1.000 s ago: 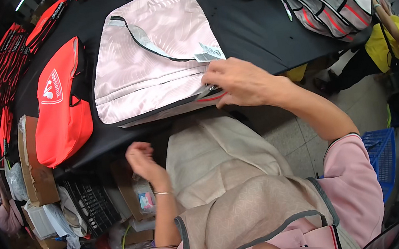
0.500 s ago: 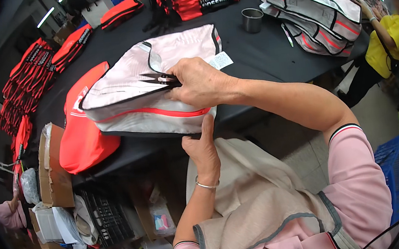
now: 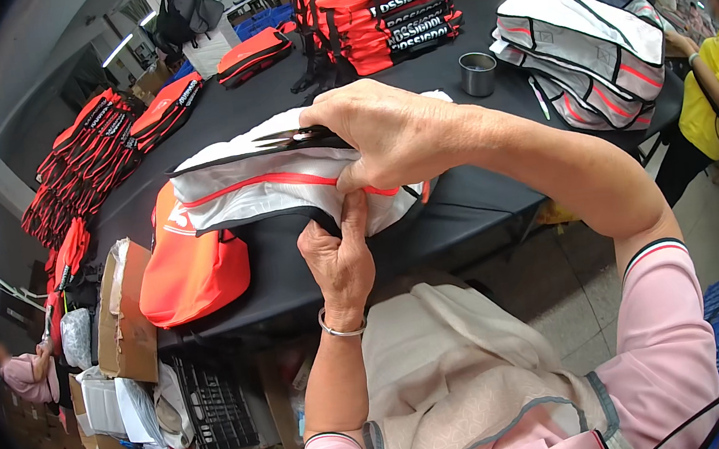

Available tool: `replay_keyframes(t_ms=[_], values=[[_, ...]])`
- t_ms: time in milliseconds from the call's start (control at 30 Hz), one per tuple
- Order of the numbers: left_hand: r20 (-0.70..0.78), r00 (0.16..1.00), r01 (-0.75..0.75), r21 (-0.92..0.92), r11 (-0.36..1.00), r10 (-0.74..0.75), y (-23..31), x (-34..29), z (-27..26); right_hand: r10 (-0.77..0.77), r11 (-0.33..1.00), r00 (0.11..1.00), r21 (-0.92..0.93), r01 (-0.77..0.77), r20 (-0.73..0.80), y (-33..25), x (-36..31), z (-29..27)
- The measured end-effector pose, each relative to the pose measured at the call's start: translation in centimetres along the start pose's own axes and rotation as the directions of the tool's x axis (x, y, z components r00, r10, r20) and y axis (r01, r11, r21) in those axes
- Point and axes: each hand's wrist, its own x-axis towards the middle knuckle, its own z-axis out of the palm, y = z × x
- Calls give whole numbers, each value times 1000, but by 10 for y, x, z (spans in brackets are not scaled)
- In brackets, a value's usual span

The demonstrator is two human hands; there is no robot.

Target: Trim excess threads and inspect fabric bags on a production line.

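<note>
A white bag (image 3: 255,204) with black binding and a red zipper strip is held up at the near edge of the table. My right hand (image 3: 385,133) grips dark scissors (image 3: 283,137), their blades pointing left over the bag's top, while its thumb and fingers also pinch the bag near the strip's right end. Below it, my left hand (image 3: 339,262) is closed on the bag's lower edge, thumb up against the cloth. The left fingertips are hidden behind the fabric. An orange-red bag (image 3: 197,274) lies just left of the white one.
Stacked white bags (image 3: 586,30) lie at the right, beside a metal cup (image 3: 478,74). Red and black bags (image 3: 380,18) are piled at the back, more (image 3: 81,154) at far left. A cardboard box (image 3: 126,313) stands by the near edge. A person in yellow (image 3: 716,82) is at right.
The white bag has tipped up, so its zipper side now faces me and its flat top is foreshortened. My left hand has shifted left along the lower edge. The scissors stay in my right hand.
</note>
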Motion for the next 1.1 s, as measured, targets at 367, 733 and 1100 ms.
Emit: replay_keyframes(t_ms=[367, 733, 1100], values=[[63, 957, 281, 32, 959, -283, 0, 1, -7, 171, 976, 968, 165, -141, -183, 28, -2, 11], [21, 941, 337, 17, 941, -338, -18, -17, -13, 375, 859, 921, 413, -302, -108, 52, -3, 25], [39, 819, 573, -76, 816, -572, -65, -103, -56, 415, 893, 869, 305, -332, -269, 132, -47, 13]])
